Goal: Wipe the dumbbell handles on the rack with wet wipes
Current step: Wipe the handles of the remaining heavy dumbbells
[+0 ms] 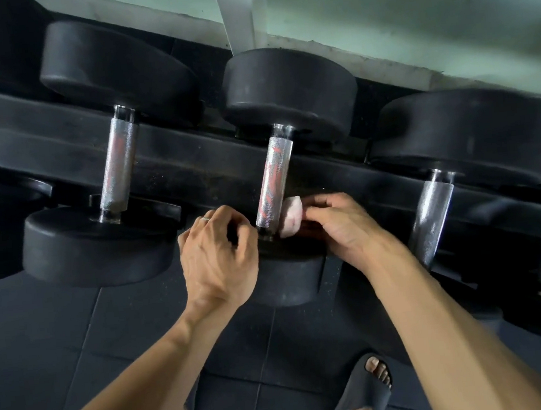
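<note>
Head camera view, looking down past two bare forearms toward a low dumbbell rack. Nearest the viewer, at the bottom edge, a foot in a dark sandal [364,393] stands on dark rubber floor tiles [78,336]. Above that, both hands meet at the near end of the middle dumbbell. The left hand [216,258], wearing a ring, has its fingers curled in toward the base of the handle; whether it grips anything cannot be told. The right hand [340,228] pinches a bunched pale wet wipe [290,215], which touches the right side of the middle handle [273,178] at its near end. This knurled metal handle runs away from the hands, its long axis pointing up and slightly right in the picture, from the near weight head [288,278] under the hands to the far weight head [288,88]. The wiping stroke would likely travel along that axis, away from the body, and the right hand is the one already placed for it. Further handles lie to the left [118,162] and right [430,213] on the black rack [193,159], untouched by either hand. Beyond the rack is a pale green wall [409,12].
</note>
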A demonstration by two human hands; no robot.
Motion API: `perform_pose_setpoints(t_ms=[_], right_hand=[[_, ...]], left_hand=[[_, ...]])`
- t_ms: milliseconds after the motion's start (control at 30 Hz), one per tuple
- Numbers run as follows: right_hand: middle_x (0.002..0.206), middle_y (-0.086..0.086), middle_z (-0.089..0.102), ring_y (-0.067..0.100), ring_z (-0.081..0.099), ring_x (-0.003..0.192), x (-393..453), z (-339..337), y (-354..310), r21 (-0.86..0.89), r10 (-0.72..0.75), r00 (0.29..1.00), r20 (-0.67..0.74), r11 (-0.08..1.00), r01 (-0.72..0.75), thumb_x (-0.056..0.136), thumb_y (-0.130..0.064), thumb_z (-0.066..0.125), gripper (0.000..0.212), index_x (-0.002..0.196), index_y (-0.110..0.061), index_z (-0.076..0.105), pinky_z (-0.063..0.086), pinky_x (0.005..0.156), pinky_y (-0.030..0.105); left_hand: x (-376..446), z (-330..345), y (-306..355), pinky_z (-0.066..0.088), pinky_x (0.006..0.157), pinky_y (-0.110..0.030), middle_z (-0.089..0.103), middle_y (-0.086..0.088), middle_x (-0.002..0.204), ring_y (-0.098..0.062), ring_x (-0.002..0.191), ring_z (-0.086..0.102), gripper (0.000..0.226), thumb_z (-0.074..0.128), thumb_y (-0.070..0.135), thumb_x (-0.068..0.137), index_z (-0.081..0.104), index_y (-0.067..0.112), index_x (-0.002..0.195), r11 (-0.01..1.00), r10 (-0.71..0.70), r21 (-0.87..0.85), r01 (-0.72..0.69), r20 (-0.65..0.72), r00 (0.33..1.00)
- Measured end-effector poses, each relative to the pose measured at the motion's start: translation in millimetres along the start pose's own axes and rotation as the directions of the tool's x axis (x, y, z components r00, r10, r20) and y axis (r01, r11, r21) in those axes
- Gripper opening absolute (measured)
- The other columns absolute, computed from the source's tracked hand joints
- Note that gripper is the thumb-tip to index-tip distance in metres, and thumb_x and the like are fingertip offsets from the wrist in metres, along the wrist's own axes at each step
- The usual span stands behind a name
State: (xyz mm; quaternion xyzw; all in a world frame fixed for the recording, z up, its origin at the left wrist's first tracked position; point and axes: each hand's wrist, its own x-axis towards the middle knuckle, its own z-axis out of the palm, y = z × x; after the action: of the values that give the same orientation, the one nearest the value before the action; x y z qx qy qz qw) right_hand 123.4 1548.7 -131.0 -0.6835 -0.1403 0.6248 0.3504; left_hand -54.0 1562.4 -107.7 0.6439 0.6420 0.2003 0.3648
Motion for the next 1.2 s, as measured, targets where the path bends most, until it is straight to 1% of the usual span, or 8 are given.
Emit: perform_pose_setpoints(t_ms=[167,400,600,700,800,967,1133,1200], right_hand=[[0.094,0.021,0.073,0.026,0.071,0.085,-32.4,5.5,-5.7,0.093,-0.067,0.998,0.009,0.993,0.065,0.094,-0.004,0.059,0.017,0.101,0.004,0.072,0.060,0.077,0.029],[0.075,0.016,0.071,0.026,0.068,0.071,-66.2,32.8,-18.5,0.377,-0.063,0.985,-0.163,0.918,0.122,0.099,-0.043,0.051,0.057,0.058,-0.009,0.072,0.056,0.074,0.041],[0.096,0.021,0.074,0.030,0.073,0.088,-91.1,47.3,-20.1,0.382,-0.087,0.988,-0.127,0.915,0.130,0.103,-0.050,0.034,0.063,0.085,-0.003,0.072,0.058,0.082,0.040],[0.095,0.011,0.077,0.024,0.073,0.095,-92.5,47.0,-11.2,0.212,-0.128,0.918,-0.374,0.952,0.219,0.106,-0.044,0.035,0.054,0.092,-0.009,0.074,0.056,0.091,0.040],[0.088,-0.002,0.078,0.013,0.071,0.095,-86.4,50.1,0.7,0.042,-0.172,0.812,-0.558,0.971,0.234,0.106,-0.036,0.040,0.044,0.087,-0.018,0.076,0.048,0.102,0.037],[0.094,-0.010,0.077,0.006,0.064,0.107,-67.7,57.9,22.0,0.082,-0.151,0.801,-0.580,0.967,0.242,0.104,-0.043,0.039,0.048,0.085,-0.024,0.078,0.038,0.104,0.032],[0.096,-0.010,0.075,0.009,0.065,0.104,-53.9,69.6,36.1,-0.012,-0.211,0.742,-0.637,0.965,0.264,0.103,-0.030,0.046,0.036,0.082,-0.028,0.075,0.045,0.093,0.028],[0.097,-0.012,0.075,0.004,0.063,0.102,-54.9,69.8,36.4,-0.010,-0.208,0.754,-0.623,0.966,0.258,0.103,-0.029,0.046,0.033,0.087,-0.028,0.076,0.042,0.086,0.022]], left_hand=[[0.1,-4.5,1.8,0.043,0.093,-0.043,0.067,0.012,0.086,-0.013,0.089,0.057,0.048,0.028,0.047,0.079,0.071,0.028,0.088,0.994,0.062,0.080,-0.072,0.119,0.991],[4.6,-24.5,0.2,0.040,0.106,-0.034,0.061,0.003,0.131,-0.013,0.122,0.053,0.051,0.056,0.049,0.096,0.053,0.025,0.141,0.975,0.221,-0.057,-0.214,0.331,0.917],[6.9,-48.1,15.0,0.052,0.066,-0.014,0.071,0.017,0.081,0.002,0.078,0.066,0.011,0.078,0.026,0.083,0.072,0.024,0.092,0.957,0.195,-0.272,-0.100,0.348,0.917],[21.4,-54.6,15.2,0.046,0.059,-0.014,0.066,0.012,0.071,0.000,0.066,0.060,0.013,0.078,0.022,0.080,0.066,0.024,0.079,0.947,0.001,-0.309,0.086,0.271,0.963],[49.6,-52.4,6.8,0.046,0.062,-0.019,0.066,0.006,0.081,-0.009,0.075,0.063,0.014,0.076,0.021,0.081,0.063,0.024,0.084,0.936,-0.156,-0.276,0.219,0.235,0.959],[96.5,-14.6,-0.8,0.058,0.080,-0.029,0.069,0.006,0.094,-0.011,0.089,0.069,0.024,0.077,0.019,0.081,0.061,0.027,0.097,0.877,-0.225,-0.369,0.307,0.248,0.942],[110.3,12.9,19.7,0.055,0.080,-0.034,0.061,0.000,0.061,-0.018,0.064,0.062,0.019,0.066,0.001,0.084,0.062,0.016,0.073,0.689,-0.210,-0.519,0.506,0.526,0.824],[108.2,10.1,13.9,0.052,0.087,-0.040,0.063,-0.003,0.069,-0.022,0.070,0.064,0.015,0.056,0.005,0.088,0.062,0.012,0.077,0.597,-0.177,-0.556,0.579,0.613,0.770]])
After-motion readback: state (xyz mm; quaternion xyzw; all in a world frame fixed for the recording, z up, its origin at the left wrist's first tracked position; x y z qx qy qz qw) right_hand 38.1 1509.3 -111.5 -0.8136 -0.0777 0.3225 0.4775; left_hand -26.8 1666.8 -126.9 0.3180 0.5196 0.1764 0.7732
